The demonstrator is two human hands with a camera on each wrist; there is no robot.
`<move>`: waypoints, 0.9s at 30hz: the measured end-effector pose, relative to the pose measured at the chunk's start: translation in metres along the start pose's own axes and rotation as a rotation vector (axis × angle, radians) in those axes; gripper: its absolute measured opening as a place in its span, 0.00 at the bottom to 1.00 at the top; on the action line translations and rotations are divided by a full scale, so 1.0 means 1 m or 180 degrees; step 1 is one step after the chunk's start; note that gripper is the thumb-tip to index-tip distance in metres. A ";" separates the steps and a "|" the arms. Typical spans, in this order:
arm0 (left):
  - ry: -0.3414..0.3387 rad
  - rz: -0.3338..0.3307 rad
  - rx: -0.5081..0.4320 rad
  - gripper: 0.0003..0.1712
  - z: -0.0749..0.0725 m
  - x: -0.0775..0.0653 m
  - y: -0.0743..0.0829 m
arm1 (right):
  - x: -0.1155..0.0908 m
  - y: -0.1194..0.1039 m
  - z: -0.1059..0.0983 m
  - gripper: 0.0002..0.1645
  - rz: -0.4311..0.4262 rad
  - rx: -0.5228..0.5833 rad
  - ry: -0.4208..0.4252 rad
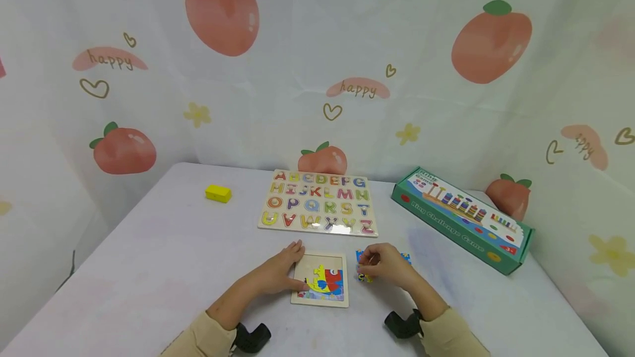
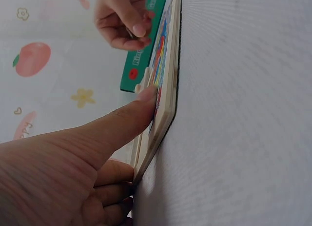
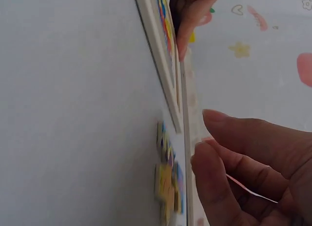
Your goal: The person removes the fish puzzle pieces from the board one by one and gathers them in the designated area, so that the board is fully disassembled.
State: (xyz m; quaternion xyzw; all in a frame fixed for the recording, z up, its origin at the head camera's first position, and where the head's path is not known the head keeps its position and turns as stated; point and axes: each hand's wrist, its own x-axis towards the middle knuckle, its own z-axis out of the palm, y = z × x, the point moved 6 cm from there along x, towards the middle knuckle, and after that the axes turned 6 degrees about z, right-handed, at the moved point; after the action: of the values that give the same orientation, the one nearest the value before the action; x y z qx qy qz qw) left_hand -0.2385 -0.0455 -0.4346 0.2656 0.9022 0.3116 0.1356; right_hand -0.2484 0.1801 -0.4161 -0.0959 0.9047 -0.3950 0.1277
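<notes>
A square wooden jigsaw board (image 1: 321,304) lies on the table, partly filled with a red, yellow and blue picture. My left hand (image 1: 276,271) holds it at the left side, the thumb over the rim onto the picture and the other fingers along the edge. To the right of the board is my right hand (image 1: 389,264), above several loose jigsaw pieces (image 3: 166,187). Its thumb and fingers are curled round a thin jigsaw piece (image 3: 251,191), of which just a light, reddish edge shows in the right wrist view; the hand hides the rest.
Behind the jigsaw stands a wooden alphabet board (image 1: 317,228) with coloured letters. A green game box (image 1: 463,219) lies at the back right and a yellow block (image 1: 218,193) at the back left. A printed cloth (image 1: 278,98) hangs behind the white table (image 1: 149,269).
</notes>
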 end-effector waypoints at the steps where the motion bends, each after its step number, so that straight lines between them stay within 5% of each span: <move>1: -0.0002 0.0008 -0.0001 0.50 0.000 0.000 0.000 | 0.002 -0.002 0.003 0.11 -0.0006 -0.0006 -0.0049; 14: -0.0051 0.0022 -0.0051 0.50 0.001 0.001 -0.001 | 0.027 -0.037 0.043 0.14 0.0037 -0.0132 -0.0559; 27: -0.0041 0.0003 -0.0088 0.50 -0.002 0.000 0.000 | 0.030 -0.048 0.056 0.10 0.0124 -0.0160 -0.0649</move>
State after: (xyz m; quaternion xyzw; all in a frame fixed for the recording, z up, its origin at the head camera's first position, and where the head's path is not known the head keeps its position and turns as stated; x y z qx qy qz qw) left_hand -0.2392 -0.0465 -0.4333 0.2662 0.8968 0.3225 0.1449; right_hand -0.2564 0.1010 -0.4216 -0.1211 0.8984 -0.3577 0.2243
